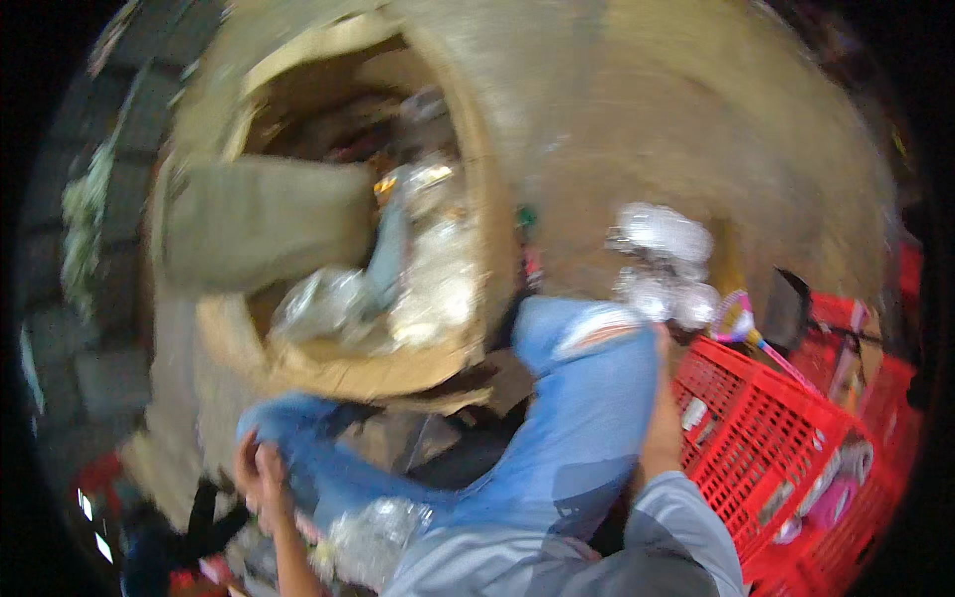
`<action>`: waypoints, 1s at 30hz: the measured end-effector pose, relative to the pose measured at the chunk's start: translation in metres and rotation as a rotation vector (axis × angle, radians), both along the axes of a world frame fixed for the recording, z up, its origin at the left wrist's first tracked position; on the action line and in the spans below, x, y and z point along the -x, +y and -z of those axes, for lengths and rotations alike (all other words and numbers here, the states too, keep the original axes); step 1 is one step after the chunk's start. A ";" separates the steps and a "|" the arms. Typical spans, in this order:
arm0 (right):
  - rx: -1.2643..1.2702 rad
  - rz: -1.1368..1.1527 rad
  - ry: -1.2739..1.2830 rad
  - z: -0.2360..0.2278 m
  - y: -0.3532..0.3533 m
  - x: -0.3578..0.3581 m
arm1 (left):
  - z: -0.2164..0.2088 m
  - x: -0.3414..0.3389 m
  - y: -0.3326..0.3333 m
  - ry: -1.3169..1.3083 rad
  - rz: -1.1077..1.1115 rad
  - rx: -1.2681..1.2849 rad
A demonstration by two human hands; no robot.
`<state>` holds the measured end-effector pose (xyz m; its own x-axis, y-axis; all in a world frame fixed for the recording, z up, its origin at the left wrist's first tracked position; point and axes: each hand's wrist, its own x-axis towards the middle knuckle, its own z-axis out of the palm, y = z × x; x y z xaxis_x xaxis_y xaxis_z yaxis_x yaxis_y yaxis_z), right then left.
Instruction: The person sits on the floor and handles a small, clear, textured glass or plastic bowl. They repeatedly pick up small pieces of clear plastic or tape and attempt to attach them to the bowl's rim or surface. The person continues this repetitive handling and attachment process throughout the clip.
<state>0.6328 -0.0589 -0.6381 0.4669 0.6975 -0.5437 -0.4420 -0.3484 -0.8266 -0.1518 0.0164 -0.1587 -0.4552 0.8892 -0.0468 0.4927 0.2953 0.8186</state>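
Note:
My left hand (261,480) is beside my left knee, its fingers blurred by motion; nothing can be made out in it. Along the outer side of my right thigh runs my right forearm (662,428); the leg hides most of that hand, fingers included. In front of my knees stands a large, open cardboard box (477,249) with clear plastic bags (438,289) and mixed items inside. A grey-green flat panel or flap (264,224) covers its left part. Crumpled clear plastic (373,537) lies by my lap. Beyond my right knee are shiny clear-wrapped bundles (662,244) on the floor.
Red plastic crates (761,438) crowd my right side. A pink-and-yellow toy racket (741,323) leans over one, near a black scoop-like object (788,308). Grey stacked shapes (109,388) line the far left. A small green-and-red item (529,249) lies right of the box.

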 end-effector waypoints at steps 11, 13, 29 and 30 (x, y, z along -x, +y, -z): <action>0.541 0.290 0.021 -0.117 0.011 0.060 | -0.035 -0.035 0.002 -0.136 0.025 -0.095; 0.550 0.265 -0.012 -0.131 0.012 0.065 | -0.031 -0.031 0.001 -0.131 0.044 -0.115; 0.585 -0.289 -0.743 -0.121 0.000 0.071 | -0.016 0.015 -0.015 0.015 0.032 -0.043; 0.573 -0.324 -0.813 -0.110 -0.002 0.071 | -0.014 0.025 -0.013 0.040 0.054 -0.029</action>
